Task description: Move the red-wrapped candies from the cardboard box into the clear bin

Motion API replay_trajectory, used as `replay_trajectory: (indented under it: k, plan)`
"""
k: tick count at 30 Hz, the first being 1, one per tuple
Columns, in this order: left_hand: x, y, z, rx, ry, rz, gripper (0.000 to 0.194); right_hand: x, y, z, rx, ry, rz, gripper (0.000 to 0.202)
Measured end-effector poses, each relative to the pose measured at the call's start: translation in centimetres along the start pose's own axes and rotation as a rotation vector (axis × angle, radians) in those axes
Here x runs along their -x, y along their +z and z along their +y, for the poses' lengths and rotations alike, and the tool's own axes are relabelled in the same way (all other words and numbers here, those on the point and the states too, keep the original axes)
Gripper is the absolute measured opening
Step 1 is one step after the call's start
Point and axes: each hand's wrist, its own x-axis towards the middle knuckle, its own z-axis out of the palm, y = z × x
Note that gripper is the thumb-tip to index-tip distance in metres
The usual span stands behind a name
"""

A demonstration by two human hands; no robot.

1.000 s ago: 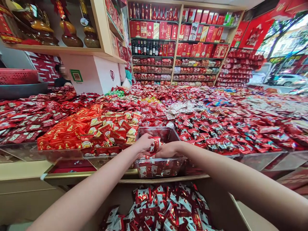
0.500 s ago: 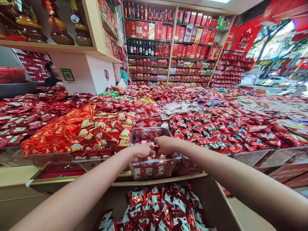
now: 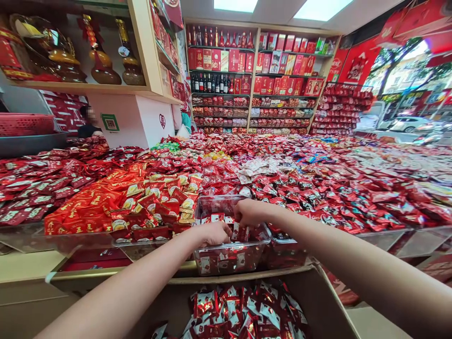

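One head camera looks forward and down, close over the counter (image 3: 106, 275). It faces the far shelves (image 3: 254, 75).

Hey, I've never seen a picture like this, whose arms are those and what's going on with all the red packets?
The picture comes from a camera worn on a person's head, looking forward and down, so the two bare arms reaching in from below are that person's own. The left hand and right hand are both inside a clear plastic bin part-filled with small red-and-white wrapped sweets. Their fingers are curled among the packets; whether they grip any cannot be seen. Around the bin spreads a wide shop counter heaped with red wrapped sweets. Below, nearest the camera, an open cardboard box holds more of the red-and-white packets. At the back stand shelves of red gift boxes and bottles.
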Motion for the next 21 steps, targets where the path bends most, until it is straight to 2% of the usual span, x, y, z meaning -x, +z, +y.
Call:
replay_trajectory:
  k: [3,13,17,21]
  plan:
    - [-0.2,-0.1,0.0,-0.084,0.037,-0.054,0.022,0.3,-0.3,-0.1,0.026,-0.037,0.010,0.031]
    - [-1.4,-0.7,1.1,-0.312,0.138,-0.265,0.037,1.9,-2.9,0.9,0.026,-0.037,0.118,0.023]
    - [-1.2,-0.3,1.4,-0.393,0.136,-0.240,0.031,1.7,-3.1,1.9,-0.028,-0.029,0.159,0.039]
    - [-1.3,0.4,1.9,-0.459,0.106,-0.163,0.025,1.1,-2.0,2.4,0.085,-0.061,0.271,0.014]
